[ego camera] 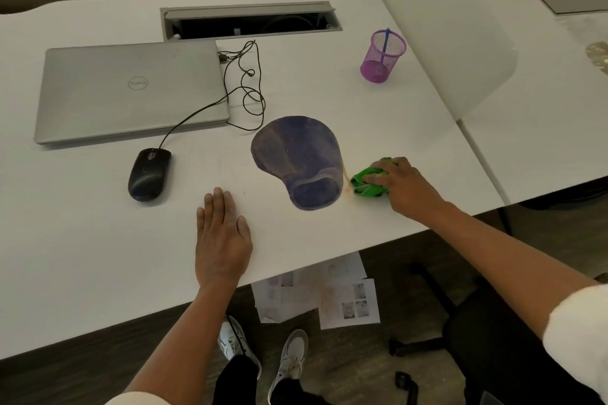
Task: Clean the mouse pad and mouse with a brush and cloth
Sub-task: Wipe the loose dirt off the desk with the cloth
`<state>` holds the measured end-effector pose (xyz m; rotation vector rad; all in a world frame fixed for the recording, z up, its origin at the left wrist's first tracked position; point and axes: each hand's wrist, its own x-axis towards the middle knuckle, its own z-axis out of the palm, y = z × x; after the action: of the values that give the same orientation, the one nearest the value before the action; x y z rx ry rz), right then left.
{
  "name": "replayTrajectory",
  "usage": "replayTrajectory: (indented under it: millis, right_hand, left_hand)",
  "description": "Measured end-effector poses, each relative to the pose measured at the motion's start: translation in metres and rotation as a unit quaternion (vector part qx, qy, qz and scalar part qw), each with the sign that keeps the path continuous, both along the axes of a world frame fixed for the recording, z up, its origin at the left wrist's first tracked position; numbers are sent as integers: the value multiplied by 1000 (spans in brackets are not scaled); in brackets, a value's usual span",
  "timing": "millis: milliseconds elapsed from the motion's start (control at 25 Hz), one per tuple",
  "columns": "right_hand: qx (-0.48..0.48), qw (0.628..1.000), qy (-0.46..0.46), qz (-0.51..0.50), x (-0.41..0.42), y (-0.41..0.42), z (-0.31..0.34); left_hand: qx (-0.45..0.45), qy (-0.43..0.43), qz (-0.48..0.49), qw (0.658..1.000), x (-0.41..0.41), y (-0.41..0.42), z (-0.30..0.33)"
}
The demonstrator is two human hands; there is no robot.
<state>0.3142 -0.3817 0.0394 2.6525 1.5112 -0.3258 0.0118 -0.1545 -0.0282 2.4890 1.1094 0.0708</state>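
1. My right hand [399, 182] gripped a bunched green cloth [367, 183], fingers curled over the top of it, pressing it down on the worktop [329, 82] just beside the right edge of the mouse pad [296, 159]. I judged that the bunching gave me a firm wad to wipe with.

2. A thin line of orange-brown dust [346, 179] lay between the cloth and the pad's edge, so I took the cloth to be there to gather it.

3. My left hand [222, 233] lay flat and relaxed on the worktop, fingers straight, holding nothing. It sat near the front edge, left of the pad and apart from it, probably just steadying me as I leaned.

4. The purple mouse pad, with its raised wrist rest [316, 189] toward me, sat between my two hands and looked streaked with brownish dirt, so I reckoned it needed more wiping.

5. The black wired mouse [148, 174] lay well to the left, off the pad, its cable [243, 89] looping back toward the closed Dell laptop [131, 89]. Nothing touched it.

6. A purple mesh pen cup [383, 57] stood farther back on the right with a blue-and-purple handle [385, 41] poking out; I couldn't tell whether that was the brush.
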Motion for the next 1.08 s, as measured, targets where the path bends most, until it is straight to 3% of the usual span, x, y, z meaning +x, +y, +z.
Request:
replayTrajectory:
  millis: [200,400,640,840,1080]
  right_hand:
    - [99,990,18,-103,33,34,11]
    - [66,996,22,-54,22,82,4]
    - [66,997,-3,34,-17,18,-8]
    - [73,994,-21,-80,-2,25,-3]
    - [41,998,-17,-52,-30,29,-6]
  left_hand:
    - [5,2,-1,1000,1,0,-1]
    - [9,7,-5,1000,1,-1,1]
    - [2,-2,-1,1000,0,0,1]
    - [2,-2,-3,1000,0,-1,1]
    - [13,5,-6,1000,0,1,-1]
